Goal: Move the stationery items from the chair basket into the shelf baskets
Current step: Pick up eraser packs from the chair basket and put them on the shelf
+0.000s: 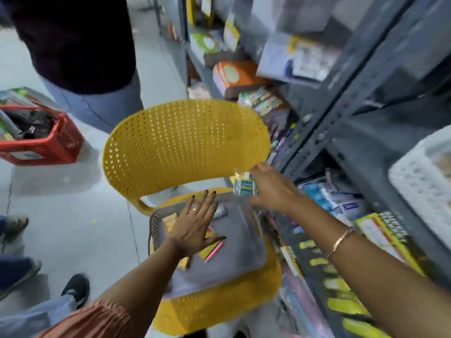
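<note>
A grey basket point(241, 254) sits on the seat of a yellow perforated chair point(185, 142). Inside it lie orange sticky-note pads point(169, 222), a pink pen point(214, 251) and other small items. My left hand point(195, 228) hovers flat over the basket with fingers spread, holding nothing. Above the basket's far right corner, my right hand point(271, 189) grips a small clear packet of blue-green items point(245, 185). A white perforated shelf basket point(424, 181) shows at the right edge on the grey metal shelf point(341, 98).
The shelf rack on the right is packed with stationery packets and boxes. A red crate point(48, 142) full of items stands on the floor at left. A person in dark top and jeans point(80, 57) stands behind the chair. Shoes of others are at lower left.
</note>
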The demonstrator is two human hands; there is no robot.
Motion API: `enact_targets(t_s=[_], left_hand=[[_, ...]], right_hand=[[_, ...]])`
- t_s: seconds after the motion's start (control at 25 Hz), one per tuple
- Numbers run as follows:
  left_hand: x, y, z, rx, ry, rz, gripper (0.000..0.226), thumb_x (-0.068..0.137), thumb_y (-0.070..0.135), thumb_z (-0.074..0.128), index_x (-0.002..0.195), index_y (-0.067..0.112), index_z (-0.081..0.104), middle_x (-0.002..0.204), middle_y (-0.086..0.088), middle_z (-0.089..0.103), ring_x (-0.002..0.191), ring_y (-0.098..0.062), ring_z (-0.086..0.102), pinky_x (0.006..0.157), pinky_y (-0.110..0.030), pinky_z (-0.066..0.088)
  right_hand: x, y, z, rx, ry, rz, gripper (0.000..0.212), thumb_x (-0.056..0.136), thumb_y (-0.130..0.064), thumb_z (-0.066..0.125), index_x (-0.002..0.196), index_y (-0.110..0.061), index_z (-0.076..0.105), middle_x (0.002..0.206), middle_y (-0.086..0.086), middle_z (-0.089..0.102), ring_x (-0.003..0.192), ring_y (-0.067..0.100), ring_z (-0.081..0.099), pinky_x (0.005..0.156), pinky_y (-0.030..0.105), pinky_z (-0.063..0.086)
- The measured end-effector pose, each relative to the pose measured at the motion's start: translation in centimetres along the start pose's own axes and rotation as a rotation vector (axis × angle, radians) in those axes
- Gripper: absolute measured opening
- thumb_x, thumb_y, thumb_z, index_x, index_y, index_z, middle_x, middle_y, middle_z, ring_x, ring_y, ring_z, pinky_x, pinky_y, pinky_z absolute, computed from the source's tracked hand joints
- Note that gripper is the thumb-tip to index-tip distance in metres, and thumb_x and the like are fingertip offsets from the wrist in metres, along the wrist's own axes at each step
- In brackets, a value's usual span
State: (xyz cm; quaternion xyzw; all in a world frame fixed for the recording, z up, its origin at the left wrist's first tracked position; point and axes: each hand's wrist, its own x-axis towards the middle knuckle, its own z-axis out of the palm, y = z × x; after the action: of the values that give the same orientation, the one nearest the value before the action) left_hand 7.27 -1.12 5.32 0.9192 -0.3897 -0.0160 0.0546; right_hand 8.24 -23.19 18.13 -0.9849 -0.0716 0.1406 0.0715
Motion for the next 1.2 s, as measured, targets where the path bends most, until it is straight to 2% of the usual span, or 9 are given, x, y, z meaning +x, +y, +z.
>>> enact_targets(t_s=[0.16,0.32,0.44,0.52,0.68,0.76,0.88,1.08,1.2], left_hand=[[4.7,1.7,-7.7,0.015,0.137,0.117,0.089,0.086,0.072,0.021,0.139,0.001,0.036,0.149,-0.016,0.03,0.138,-0.03,0.019,0.106,-0.047,0.017],[9.8,5.2,-13.2,0.071,0.232,0.33,0.087,0.088,0.07,0.019,0.136,0.001,0.042,0.146,-0.017,0.035,0.137,-0.03,0.021,0.11,-0.044,0.01],[13.6,9.0,-15.9,0.094,0.284,0.473,0.083,0.089,0.069,0.016,0.135,0.003,0.035,0.142,-0.013,0.041,0.133,-0.028,0.028,0.11,-0.039,0.006],[15.9,11.7,-17.0,0.084,0.295,0.55,0.083,0.085,0.07,0.027,0.134,0.004,0.038,0.141,-0.012,0.044,0.13,-0.027,0.035,0.109,-0.037,0.009],[20.1,14.6,-16.1,0.084,0.226,0.608,0.087,0.074,0.071,0.034,0.123,0.005,0.059,0.128,-0.012,0.058,0.116,-0.027,0.055,0.097,-0.037,0.042],[21.6,15.5,-15.4,0.085,0.164,0.595,0.091,0.068,0.077,0.045,0.123,0.005,0.059,0.128,-0.011,0.059,0.115,-0.025,0.056,0.089,-0.04,0.049],[22.8,16.3,-14.7,0.095,0.125,0.59,0.1,0.066,0.08,0.051,0.13,0.004,0.052,0.135,-0.012,0.052,0.122,-0.026,0.05,0.097,-0.041,0.042],[23.5,16.1,-14.6,0.08,0.087,0.613,0.102,0.074,0.084,0.023,0.141,0.007,0.037,0.145,-0.011,0.039,0.133,-0.026,0.036,0.108,-0.044,0.027],[23.5,16.1,-14.6,0.06,0.093,0.624,0.101,0.075,0.083,0.026,0.142,0.009,0.035,0.145,-0.011,0.04,0.132,-0.027,0.037,0.107,-0.047,0.028]], right_hand=[[-4.7,0.0,-9.2,0.055,0.082,0.065,0.056,0.07,-0.035,0.069,0.114,-0.006,0.049,0.117,0.014,0.048,0.114,0.03,0.046,0.088,0.04,0.046],[-10.1,1.6,-17.0,0.091,0.179,0.183,0.046,0.073,-0.027,0.069,0.109,-0.006,0.051,0.105,0.014,0.047,0.105,0.027,0.048,0.078,0.032,0.034],[-14.6,4.5,-20.4,0.111,0.213,0.304,0.039,0.071,-0.026,0.068,0.101,-0.007,0.054,0.094,0.005,0.042,0.093,0.026,0.05,0.078,0.037,0.041],[-17.7,7.0,-21.5,0.11,0.242,0.417,0.038,0.07,-0.027,0.068,0.1,-0.008,0.055,0.093,0.005,0.045,0.09,0.027,0.052,0.077,0.037,0.044],[-22.0,12.5,-21.0,0.115,0.236,0.644,0.032,0.073,-0.029,0.067,0.093,-0.007,0.057,0.083,0.005,0.052,0.079,0.023,0.052,0.064,0.031,0.039],[-23.6,15.3,-19.7,0.141,0.209,0.738,0.031,0.076,-0.032,0.065,0.092,-0.007,0.056,0.084,0.005,0.058,0.077,0.021,0.053,0.062,0.032,0.042],[-25.8,19.3,-16.8,0.192,0.199,0.887,0.053,0.078,-0.036,0.064,0.122,-0.009,0.052,0.127,0.014,0.054,0.113,0.029,0.053,0.089,0.033,0.044],[-27.3,23.1,-12.5,0.183,0.122,0.984,0.068,0.07,-0.037,0.071,0.127,-0.009,0.047,0.131,0.015,0.054,0.115,0.029,0.054,0.088,0.03,0.045],[-27.0,23.9,-11.3,0.191,0.06,1.001,0.059,0.072,-0.034,0.07,0.12,-0.008,0.048,0.122,0.017,0.059,0.098,0.027,0.057,0.063,0.025,0.04]])
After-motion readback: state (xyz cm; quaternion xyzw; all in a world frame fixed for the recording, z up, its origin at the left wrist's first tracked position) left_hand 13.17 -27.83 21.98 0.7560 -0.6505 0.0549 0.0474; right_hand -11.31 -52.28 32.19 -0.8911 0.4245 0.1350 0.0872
